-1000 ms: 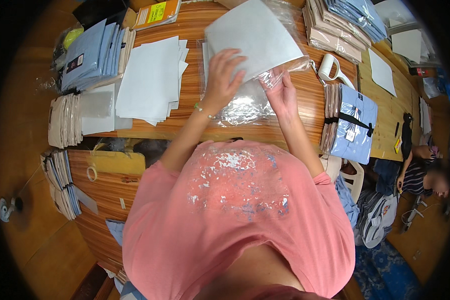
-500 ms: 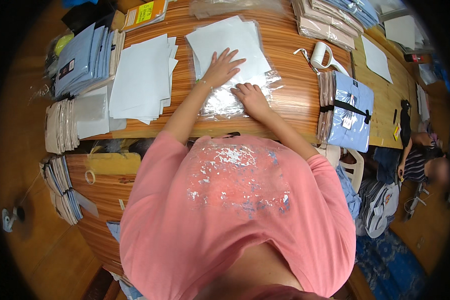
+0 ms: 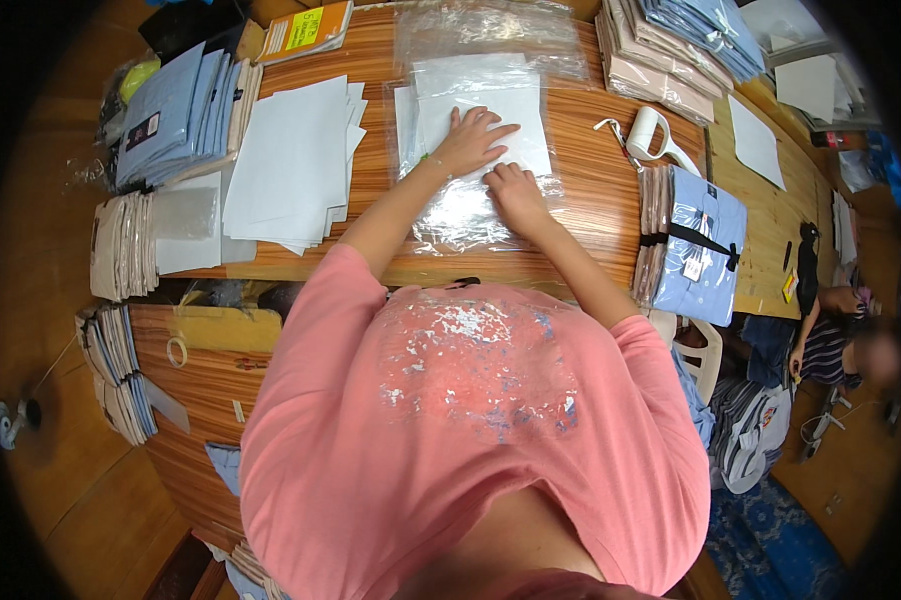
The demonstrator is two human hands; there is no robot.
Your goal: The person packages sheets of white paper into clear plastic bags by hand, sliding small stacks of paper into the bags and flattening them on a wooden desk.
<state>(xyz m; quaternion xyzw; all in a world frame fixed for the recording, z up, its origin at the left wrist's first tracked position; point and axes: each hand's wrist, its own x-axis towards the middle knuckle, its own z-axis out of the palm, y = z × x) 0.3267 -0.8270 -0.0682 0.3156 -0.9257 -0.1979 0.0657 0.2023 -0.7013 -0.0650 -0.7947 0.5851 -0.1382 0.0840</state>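
Note:
A small stack of white paper sheets (image 3: 481, 80) lies on clear plastic bags (image 3: 461, 225), in the middle of the striped wooden table. My left hand (image 3: 473, 145) rests on the top sheet, open, with its fingers spread. Beside it, my right hand (image 3: 521, 203) is closed, fingers bent down at the near edge of the sheets and the shiny plastic. It seems to grip the clear plastic bag; its thumb is hidden. Farther back lie more clear plastic bags (image 3: 491, 35).
A pile of white sheets (image 3: 286, 165) lies to the left, near bagged blue shirts (image 3: 166, 125). At the right are a white tape dispenser (image 3: 651, 135), a strapped bundle of bagged shirts (image 3: 706, 245) and a taller shirt stack (image 3: 661, 60). Another person (image 3: 826, 340) is at far right.
The sheets under my hands have been turned straighter and lie nearer to me. Both hands have shifted slightly right and toward me in the picture, and the view has tilted a little.

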